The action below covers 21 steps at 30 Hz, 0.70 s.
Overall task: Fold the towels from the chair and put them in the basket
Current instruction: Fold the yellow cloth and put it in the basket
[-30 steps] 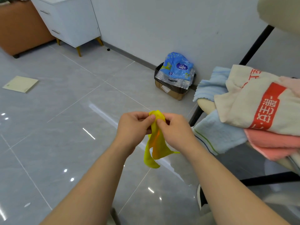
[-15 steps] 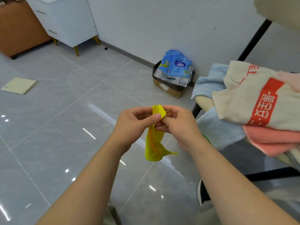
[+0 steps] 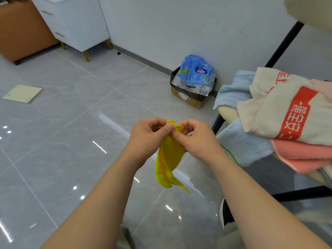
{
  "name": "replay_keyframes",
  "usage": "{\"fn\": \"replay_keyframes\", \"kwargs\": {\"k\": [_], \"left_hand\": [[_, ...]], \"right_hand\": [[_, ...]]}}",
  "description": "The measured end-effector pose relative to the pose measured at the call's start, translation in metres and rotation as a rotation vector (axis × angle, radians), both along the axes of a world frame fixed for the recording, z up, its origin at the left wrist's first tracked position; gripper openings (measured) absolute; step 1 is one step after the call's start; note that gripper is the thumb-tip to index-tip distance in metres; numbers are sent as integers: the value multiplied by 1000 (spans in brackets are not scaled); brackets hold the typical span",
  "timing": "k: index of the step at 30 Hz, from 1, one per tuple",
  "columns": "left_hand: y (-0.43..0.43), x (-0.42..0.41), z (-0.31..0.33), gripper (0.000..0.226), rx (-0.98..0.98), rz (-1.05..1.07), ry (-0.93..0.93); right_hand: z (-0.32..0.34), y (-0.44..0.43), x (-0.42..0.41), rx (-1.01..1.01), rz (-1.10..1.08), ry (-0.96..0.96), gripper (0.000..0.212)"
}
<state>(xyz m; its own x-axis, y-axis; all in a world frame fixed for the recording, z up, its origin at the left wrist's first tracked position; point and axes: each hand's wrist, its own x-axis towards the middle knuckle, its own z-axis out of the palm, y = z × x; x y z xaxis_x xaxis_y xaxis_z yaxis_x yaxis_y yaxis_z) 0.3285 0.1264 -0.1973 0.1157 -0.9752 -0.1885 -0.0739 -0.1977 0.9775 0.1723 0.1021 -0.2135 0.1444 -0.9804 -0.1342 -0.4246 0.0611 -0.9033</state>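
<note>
Cloth: A small yellow cloth (image 3: 168, 159) with an orange streak hung limp in mid-air at the centre of the view. It was bunched at the top and tapered to a pointed tip toward 6 o'clock.
Left hand: The left hand (image 3: 147, 139) pinched the cloth's top from its 9 o'clock side, thumb against curled fingers.
Right hand: The right hand (image 3: 199, 141) pinched the same top from its 3 o'clock side, and the two hands' fingertips touched there.
Towels: A pile lay on the chair (image 3: 227, 112) at 3 o'clock. A blue towel (image 3: 242, 144) drooped over the seat's front, just beside the right hand. A pink towel (image 3: 305, 155) lay under a cream towel (image 3: 269, 108) that bore a red printed band.
Edges: The wall's skirting ran from 11 to 1 o'clock. A box (image 3: 190, 101) stood against it at 1 o'clock, and a blue bag (image 3: 195, 72) stuck out of the box. The chair's black tubes crossed at 2 and 4 o'clock.
Open room: Floor (image 3: 71, 141) spread from 7 to 11 o'clock. A flat card (image 3: 22, 93) lay on it at 9 o'clock, and a white cabinet (image 3: 77, 24) stood at 11.
Materials: The cloth was thin and smooth. The towels were thick and fluffy. The tiles were glossy grey with light glints. The bag was crinkled plastic.
</note>
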Motion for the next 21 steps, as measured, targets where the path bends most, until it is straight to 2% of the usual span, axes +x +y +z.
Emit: {"fn": "replay_keyframes", "kwargs": {"k": [3, 7, 10, 12, 16, 21], "left_hand": [[0, 3, 1, 11, -4, -40, -58], [2, 5, 4, 21, 4, -148, -67], [-1, 8, 1, 11, 13, -86, -112], [-4, 10, -3, 9, 3, -47, -215], [-6, 16, -4, 12, -108, 14, -515], [-6, 29, 1, 13, -219, 119, -636]], "right_hand": [[-4, -1, 0, 38, 13, 98, 36], [-7, -3, -3, 66, 5, 125, 31], [-5, -3, -3, 58, 38, 165, 40], [-3, -4, -5, 72, 87, 206, 38], [-1, -3, -13, 129, 283, 500, 34], [-5, -1, -19, 260, 350, 725, 30]]}}
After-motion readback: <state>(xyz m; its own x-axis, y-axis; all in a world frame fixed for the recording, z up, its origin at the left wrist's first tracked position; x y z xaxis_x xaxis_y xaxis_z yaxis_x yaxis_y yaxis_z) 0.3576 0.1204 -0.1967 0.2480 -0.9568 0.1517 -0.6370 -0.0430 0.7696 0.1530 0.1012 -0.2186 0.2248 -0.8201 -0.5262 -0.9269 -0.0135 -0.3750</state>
